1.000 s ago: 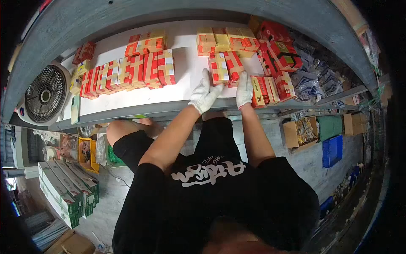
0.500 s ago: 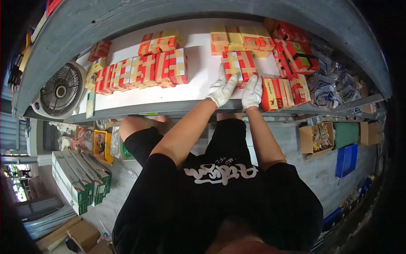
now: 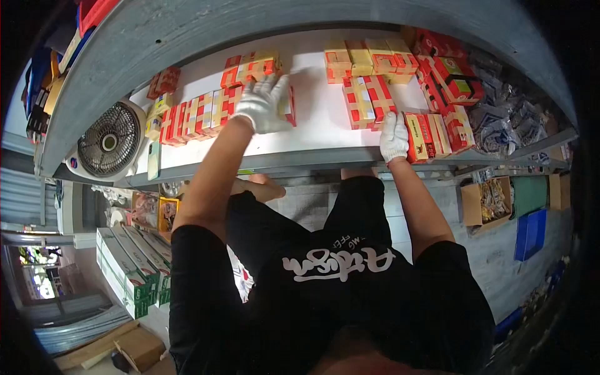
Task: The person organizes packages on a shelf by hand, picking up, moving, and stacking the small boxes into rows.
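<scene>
My left hand (image 3: 262, 105), in a white glove, reaches over the right end of a long row of red boxes (image 3: 203, 114) bound with tan tape. Its fingers are spread, and it hides part of the end box. My right hand (image 3: 394, 136), also gloved, rests at the front edge with its fingers stretched out. It lies between a pair of taped red boxes (image 3: 369, 103) and a red-and-yellow box (image 3: 417, 137). Whether its fingertips touch the pair, I cannot tell. Behind the pair sits another row of taped boxes (image 3: 361, 60).
A fan (image 3: 106, 140) stands at the shelf's left end, beside a phone-like flat object (image 3: 154, 159). Larger red boxes (image 3: 451, 81) and clear plastic bags (image 3: 506, 128) fill the right end. Underneath are a cardboard box (image 3: 487, 203) and a blue bin (image 3: 530, 234).
My left hand has left the pair of boxes and moved left to the long row, fingers spreading. My right hand stays beside the pair. The view has shifted slightly.
</scene>
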A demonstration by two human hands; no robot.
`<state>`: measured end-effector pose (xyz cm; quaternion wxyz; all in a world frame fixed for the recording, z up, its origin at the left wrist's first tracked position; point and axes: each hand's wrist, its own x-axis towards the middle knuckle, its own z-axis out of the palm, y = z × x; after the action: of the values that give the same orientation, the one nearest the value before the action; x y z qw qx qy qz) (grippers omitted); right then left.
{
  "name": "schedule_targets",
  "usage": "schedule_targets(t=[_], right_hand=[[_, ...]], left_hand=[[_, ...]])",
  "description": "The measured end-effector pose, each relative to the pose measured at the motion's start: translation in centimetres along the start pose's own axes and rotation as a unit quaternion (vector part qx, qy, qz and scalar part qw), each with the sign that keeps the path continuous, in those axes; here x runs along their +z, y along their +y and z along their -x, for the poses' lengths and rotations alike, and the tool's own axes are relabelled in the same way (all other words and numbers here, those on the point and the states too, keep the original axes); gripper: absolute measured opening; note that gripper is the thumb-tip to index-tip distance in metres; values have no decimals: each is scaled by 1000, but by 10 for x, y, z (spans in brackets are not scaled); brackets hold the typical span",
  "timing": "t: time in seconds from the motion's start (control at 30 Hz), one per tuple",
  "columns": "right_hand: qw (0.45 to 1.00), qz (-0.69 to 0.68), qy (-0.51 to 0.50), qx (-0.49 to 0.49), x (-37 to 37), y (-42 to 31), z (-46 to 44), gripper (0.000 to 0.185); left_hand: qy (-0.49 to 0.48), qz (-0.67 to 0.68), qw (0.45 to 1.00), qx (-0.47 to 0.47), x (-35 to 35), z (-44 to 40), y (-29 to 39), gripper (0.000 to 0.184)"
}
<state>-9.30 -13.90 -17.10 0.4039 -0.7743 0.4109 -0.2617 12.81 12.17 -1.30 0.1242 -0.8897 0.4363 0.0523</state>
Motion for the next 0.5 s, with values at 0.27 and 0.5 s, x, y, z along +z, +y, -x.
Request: schedule_targets(t=[0.27,0.5], right_hand=[[999,33,18,14,0,-5,5,89],[1000,17,10,7,-4,-16,9,86]], left_hand=[[-99,-16,995,20,-15,-29,-7,150],[-81,-90,990,78,-35,-35,20,128]])
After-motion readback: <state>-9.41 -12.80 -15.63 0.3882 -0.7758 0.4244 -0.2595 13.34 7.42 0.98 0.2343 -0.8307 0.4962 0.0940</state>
